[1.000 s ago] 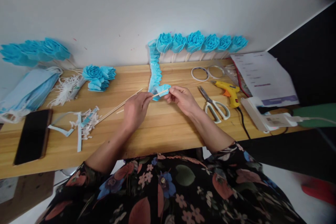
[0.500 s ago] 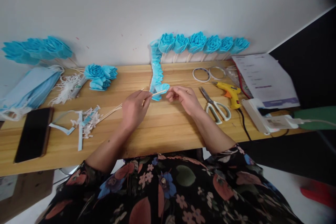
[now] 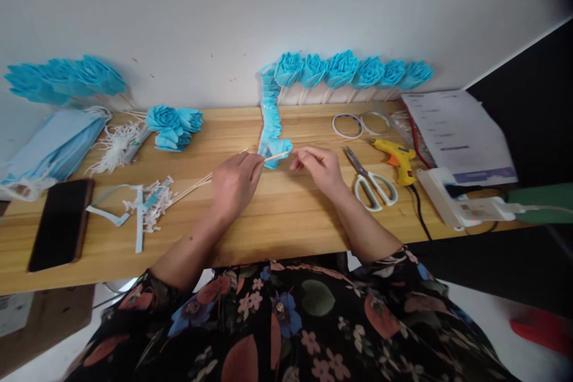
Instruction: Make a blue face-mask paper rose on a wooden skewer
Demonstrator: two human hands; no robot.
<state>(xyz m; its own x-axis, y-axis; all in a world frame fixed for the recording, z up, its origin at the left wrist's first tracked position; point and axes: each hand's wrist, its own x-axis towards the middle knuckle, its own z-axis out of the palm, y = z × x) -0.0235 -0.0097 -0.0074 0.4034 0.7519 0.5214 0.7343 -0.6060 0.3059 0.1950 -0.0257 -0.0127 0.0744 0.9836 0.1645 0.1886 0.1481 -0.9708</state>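
My left hand [image 3: 236, 186] is closed around a thin wooden stick [image 3: 276, 156], whose pale tip points right and slightly up. My right hand [image 3: 319, 168] is closed in a pinch just beyond that tip; whatever lies between its fingertips is too small to make out. Behind the stick, a strip of pleated blue petals [image 3: 271, 113] in clear plastic runs back to the wall, its near end close to both hands. Several loose wooden sticks [image 3: 190, 189] lie on the table to the left of my left hand.
Blue flowers on sticks [image 3: 342, 70] lean along the wall. At right are scissors [image 3: 367, 179], a yellow glue gun [image 3: 394, 158], tape rolls [image 3: 347, 126] and a power strip [image 3: 441, 197]. At left lie face masks [image 3: 58, 143], a phone [image 3: 60, 224], scraps [image 3: 154, 206] and more flowers [image 3: 172, 126].
The view has shifted slightly, so the table things sit a little further right. Both hands keep nearly the same pose around the stick.
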